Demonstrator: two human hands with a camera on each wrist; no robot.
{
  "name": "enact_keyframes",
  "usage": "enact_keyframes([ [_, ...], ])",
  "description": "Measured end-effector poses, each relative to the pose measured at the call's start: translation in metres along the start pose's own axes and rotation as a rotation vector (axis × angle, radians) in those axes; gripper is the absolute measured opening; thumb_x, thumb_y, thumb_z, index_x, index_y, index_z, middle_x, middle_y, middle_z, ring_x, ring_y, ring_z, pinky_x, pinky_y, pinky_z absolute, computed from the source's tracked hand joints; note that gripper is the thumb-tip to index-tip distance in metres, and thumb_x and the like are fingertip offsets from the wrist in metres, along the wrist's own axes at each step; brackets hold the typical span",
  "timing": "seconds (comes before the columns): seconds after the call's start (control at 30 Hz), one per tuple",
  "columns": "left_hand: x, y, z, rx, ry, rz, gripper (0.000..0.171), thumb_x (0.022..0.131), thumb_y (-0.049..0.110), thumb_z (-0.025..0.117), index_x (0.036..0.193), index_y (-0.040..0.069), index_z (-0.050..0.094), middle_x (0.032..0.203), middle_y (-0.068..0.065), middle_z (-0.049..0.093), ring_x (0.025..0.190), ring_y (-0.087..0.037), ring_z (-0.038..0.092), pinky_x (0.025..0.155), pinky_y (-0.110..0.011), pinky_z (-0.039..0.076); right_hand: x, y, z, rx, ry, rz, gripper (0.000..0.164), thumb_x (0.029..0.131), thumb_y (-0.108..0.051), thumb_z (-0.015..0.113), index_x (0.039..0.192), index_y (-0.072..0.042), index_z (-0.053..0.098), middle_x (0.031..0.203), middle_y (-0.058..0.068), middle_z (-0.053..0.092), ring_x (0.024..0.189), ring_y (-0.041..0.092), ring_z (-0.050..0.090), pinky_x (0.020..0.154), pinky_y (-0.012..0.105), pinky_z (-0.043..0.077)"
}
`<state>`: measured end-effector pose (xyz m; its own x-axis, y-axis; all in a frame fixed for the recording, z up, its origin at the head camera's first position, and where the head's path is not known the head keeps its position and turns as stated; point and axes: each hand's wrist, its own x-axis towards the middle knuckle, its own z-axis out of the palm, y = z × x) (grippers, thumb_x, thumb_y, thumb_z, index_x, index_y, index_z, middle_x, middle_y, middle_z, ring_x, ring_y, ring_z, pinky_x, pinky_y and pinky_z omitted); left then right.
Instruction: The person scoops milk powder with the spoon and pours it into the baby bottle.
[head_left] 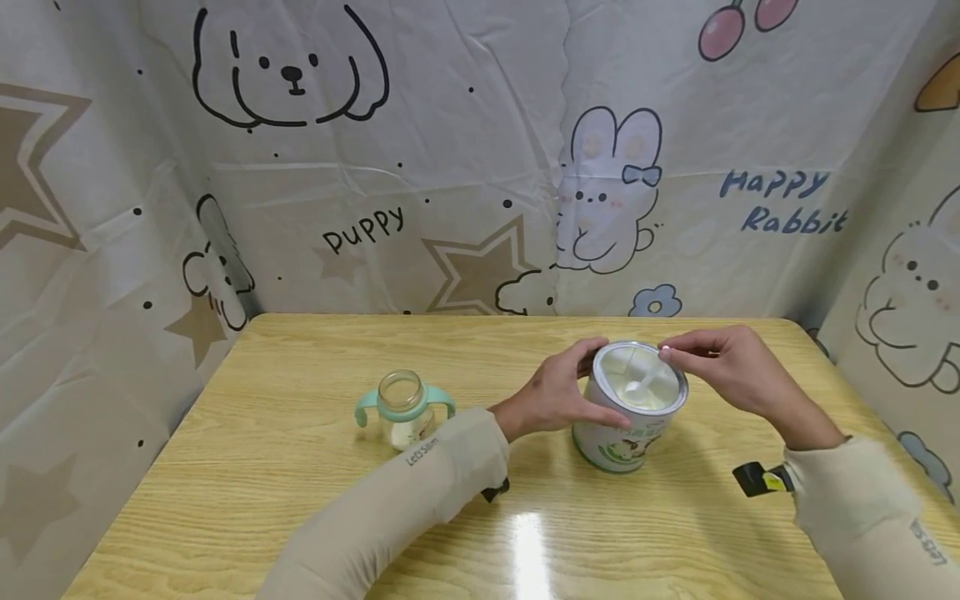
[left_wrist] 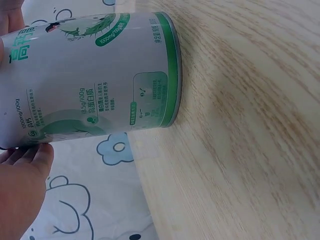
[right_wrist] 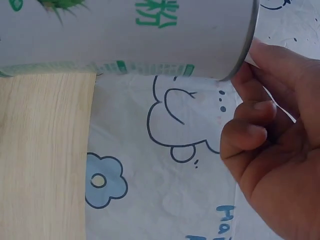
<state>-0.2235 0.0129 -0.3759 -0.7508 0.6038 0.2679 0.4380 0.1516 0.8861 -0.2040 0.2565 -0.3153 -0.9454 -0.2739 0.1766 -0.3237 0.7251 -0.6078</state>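
Observation:
A white and green milk powder can (head_left: 611, 429) stands open-topped on the table, right of the middle. My left hand (head_left: 558, 390) grips it from the left, with the thumb across the front and the fingers behind. In the left wrist view this hand (left_wrist: 22, 190) is at the can's upper part. Inside the can's rim, a white scoop (head_left: 639, 390) lies over pale powder, its handle slanting up to the right. My right hand (head_left: 723, 362) pinches the handle's end at the rim, thumb against forefinger. The right wrist view shows its other fingers (right_wrist: 245, 132) curled beside the can.
A baby bottle (head_left: 401, 408) with mint-green handles stands uncapped to the left, some white contents low inside, partly behind my left sleeve (head_left: 420, 475). The wooden table (head_left: 285, 383) ends at a printed cloth (head_left: 450, 167) hanging behind it and at the sides.

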Motion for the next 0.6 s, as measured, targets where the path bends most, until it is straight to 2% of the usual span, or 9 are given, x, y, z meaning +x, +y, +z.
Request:
enact_keyframes([
  [0.2,-0.001,-0.001,0.0,0.011,-0.004,0.014,0.087,0.071,0.012,0.092,0.143,0.004,0.044,0.136,-0.012,0.056,0.127,-0.02,0.055,0.108,-0.02,0.04,-0.002,-0.007,0.002,-0.02,-0.055,-0.009,0.022,0.094,-0.016,0.072,0.106,0.003,0.076,0.099,0.015,0.074,0.076,0.017,0.062,0.062,0.022,0.054],
  [0.43,-0.001,0.0,0.0,0.014,-0.001,-0.001,0.089,0.071,0.011,0.092,0.145,0.003,0.042,0.138,-0.013,0.054,0.129,-0.019,0.054,0.108,-0.02,0.039,-0.005,-0.012,0.0,0.028,-0.123,-0.015,0.02,0.093,-0.015,0.073,0.102,0.002,0.077,0.099,0.013,0.074,0.079,0.014,0.065,0.065,0.023,0.056],
  [0.6,-0.001,0.0,0.0,0.012,-0.001,0.013,0.089,0.071,0.011,0.092,0.144,0.003,0.042,0.137,-0.012,0.055,0.128,-0.019,0.054,0.108,-0.02,0.04,-0.005,-0.012,-0.003,0.052,-0.105,0.036,0.026,0.095,-0.023,0.071,0.106,0.001,0.076,0.098,0.009,0.074,0.083,0.015,0.064,0.071,0.025,0.055],
])
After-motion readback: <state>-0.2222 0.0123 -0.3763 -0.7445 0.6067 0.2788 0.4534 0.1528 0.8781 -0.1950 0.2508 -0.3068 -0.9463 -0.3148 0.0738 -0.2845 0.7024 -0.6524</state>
